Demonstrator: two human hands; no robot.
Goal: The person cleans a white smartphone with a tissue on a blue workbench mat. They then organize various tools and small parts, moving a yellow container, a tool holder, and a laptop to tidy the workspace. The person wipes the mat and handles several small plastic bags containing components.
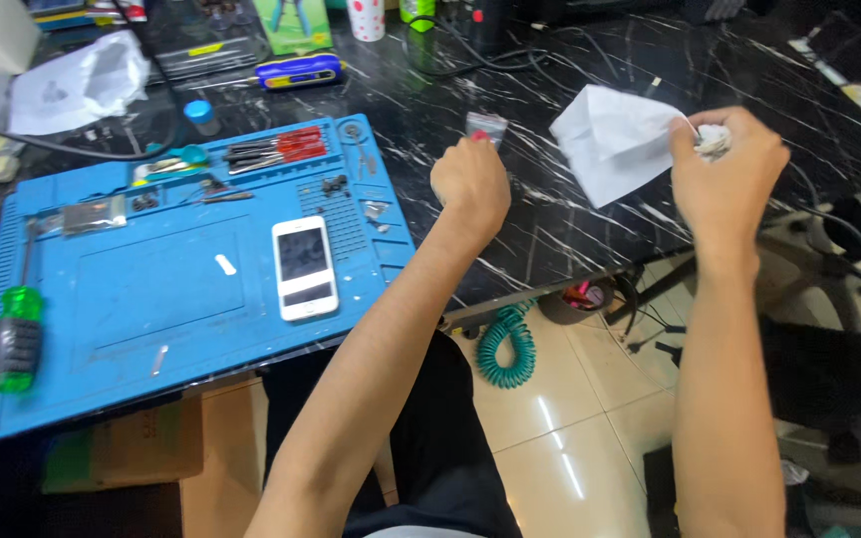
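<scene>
Over the near edge of the black table [550, 239], both hands are raised. The left hand [470, 184] is closed on a small clear bag [486, 127], pinched at its lower end. The right hand [724, 169] grips a white tissue [615, 139] by one corner, with what may be a wadded bit at the fingertips; the view is poor there. The tissue looks light, limp and easily torn, best held at an edge. Left of them a white phone [305, 267] lies on the blue mat [151, 299], beside a green screwdriver [14, 339].
</scene>
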